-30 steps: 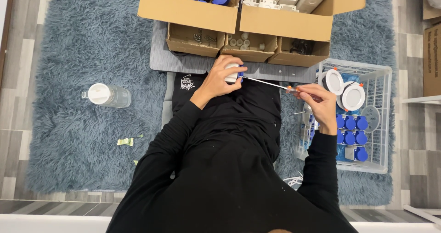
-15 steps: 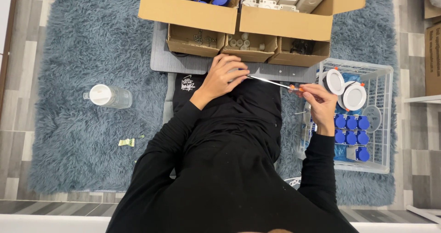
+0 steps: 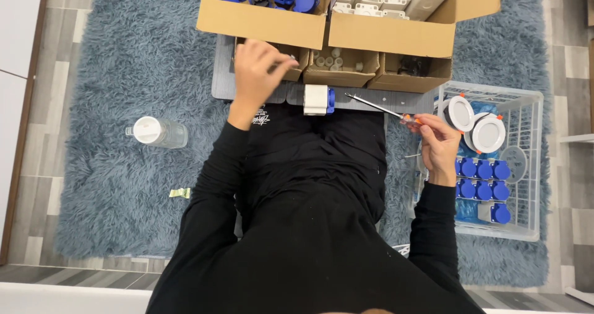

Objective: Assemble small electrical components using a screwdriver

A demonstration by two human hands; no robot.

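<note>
Since the earlier frames, the left hand [image 3: 258, 66] has let go of the white and blue socket unit [image 3: 318, 99] and risen away from it to the small cardboard box [image 3: 291, 60] at the far left of the row. The unit now lies alone on the grey board [image 3: 223, 82], just right of and below that hand.

That hand is loosely curled over the box's edge, fingers bent inward; they are blurred, so I cannot tell whether they pinch anything small.

The right hand [image 3: 438, 146] is closed around the orange handle of a screwdriver [image 3: 383, 108], whose thin shaft runs up and left from the hand, its tip near the unit but apart from it. Just right of this hand stands a white wire basket [image 3: 526, 165] with round white lamp fittings [image 3: 489, 133] and rows of blue caps [image 3: 482, 178].

To do this step well, I judge the reaching hand should pick one small part cleanly while the screwdriver is held steady and clear of the unit, so the unit is not knocked off the board.
</note>
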